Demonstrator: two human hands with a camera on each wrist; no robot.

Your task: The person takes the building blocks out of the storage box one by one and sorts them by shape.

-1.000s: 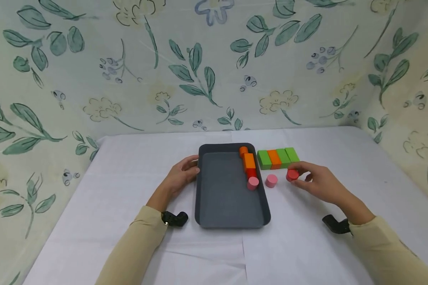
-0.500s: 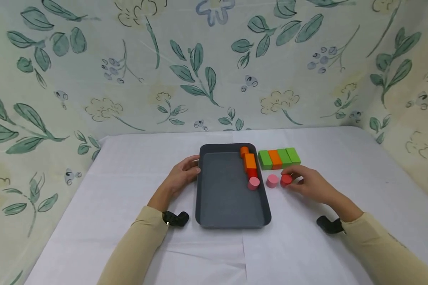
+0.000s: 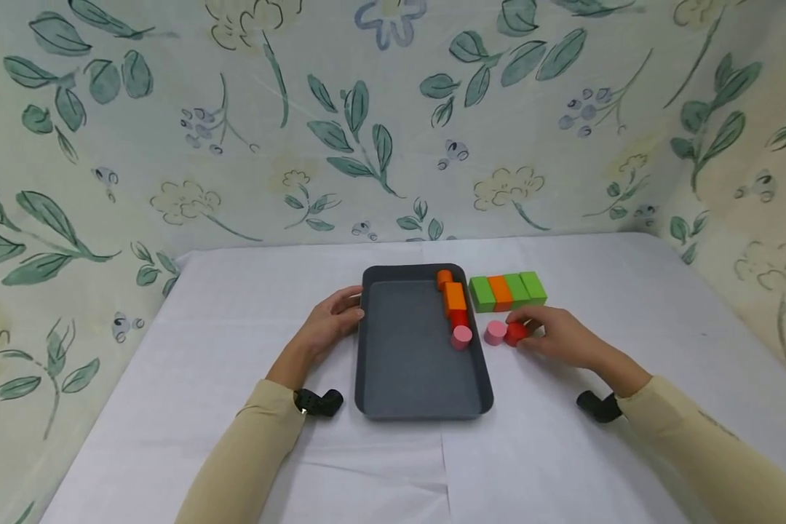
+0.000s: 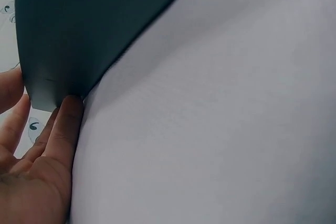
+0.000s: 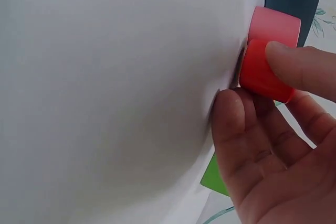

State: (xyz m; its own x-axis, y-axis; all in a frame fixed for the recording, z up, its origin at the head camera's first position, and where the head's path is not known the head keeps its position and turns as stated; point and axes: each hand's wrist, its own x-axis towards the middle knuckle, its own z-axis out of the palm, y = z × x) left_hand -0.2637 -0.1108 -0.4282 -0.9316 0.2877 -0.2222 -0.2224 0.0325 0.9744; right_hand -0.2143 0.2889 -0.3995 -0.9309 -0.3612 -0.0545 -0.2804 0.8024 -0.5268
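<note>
My right hand [image 3: 558, 338] pinches a red cylinder block [image 3: 515, 334] between thumb and fingers. In the right wrist view the red block [image 5: 265, 72] sits right against a pink cylinder block [image 5: 275, 26], low on the white cloth. My left hand [image 3: 324, 326] holds the left side of a dark grey tray [image 3: 426, 415]; in the left wrist view the thumb lies at the upper edge of its wall and the fingertips [image 4: 68, 109] at its base. Along the tray's right side inside stand an orange cylinder [image 3: 444, 280], an orange block [image 3: 455, 297], a red piece [image 3: 458, 319] and a pink cylinder [image 3: 461, 337].
Right of the tray, beyond the pink and red cylinders, lies a row of green blocks [image 3: 482, 294] with an orange block [image 3: 500, 293] among them. A white cloth [image 3: 249, 306] covers the table, and a floral curtain [image 3: 236, 160] hangs behind it.
My right hand has moved left with the red cylinder, bringing it from apart to right beside the pink cylinder outside the tray. The left hand and tray stay in place.
</note>
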